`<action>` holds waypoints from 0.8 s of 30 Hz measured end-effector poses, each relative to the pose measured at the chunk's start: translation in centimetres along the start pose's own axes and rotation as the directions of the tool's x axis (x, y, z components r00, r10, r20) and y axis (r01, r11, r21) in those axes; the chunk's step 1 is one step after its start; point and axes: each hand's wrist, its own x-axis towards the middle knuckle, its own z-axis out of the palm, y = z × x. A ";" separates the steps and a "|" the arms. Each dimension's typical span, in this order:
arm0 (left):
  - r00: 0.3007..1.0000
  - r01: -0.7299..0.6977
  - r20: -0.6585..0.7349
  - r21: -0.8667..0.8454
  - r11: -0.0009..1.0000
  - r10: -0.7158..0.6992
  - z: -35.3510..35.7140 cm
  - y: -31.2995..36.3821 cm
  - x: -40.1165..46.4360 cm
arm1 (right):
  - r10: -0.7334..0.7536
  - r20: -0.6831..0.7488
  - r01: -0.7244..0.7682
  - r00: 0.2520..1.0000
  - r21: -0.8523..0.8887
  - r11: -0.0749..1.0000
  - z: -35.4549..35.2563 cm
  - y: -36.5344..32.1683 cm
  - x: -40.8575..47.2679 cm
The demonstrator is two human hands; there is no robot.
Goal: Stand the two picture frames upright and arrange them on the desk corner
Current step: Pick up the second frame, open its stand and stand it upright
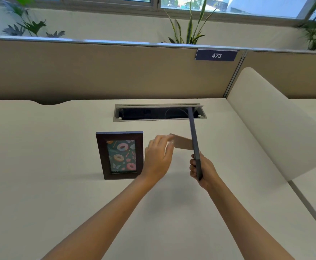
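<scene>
Fingers point(169, 140) on second frame's point(194, 145) stand point(183, 144)

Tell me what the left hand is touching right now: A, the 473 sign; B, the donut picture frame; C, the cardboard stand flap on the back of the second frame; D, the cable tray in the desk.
C: the left hand pinches the brown stand flap sticking out from the dark frame that the right hand holds edge-on.

We look forward and down from head height, close over the white desk point(59, 184), our two forearms reaching in from the bottom edge. The wide lens faces the beige partition point(97, 72), taking in the window point(247, 6) along the top. It is the only view.
</scene>
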 end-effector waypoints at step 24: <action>0.881 -0.345 0.444 0.365 0.865 0.165 -3.0 7.3 8.9 | -0.361 0.310 0.462 0.880 -0.734 0.497 1.7 -9.4 -4.0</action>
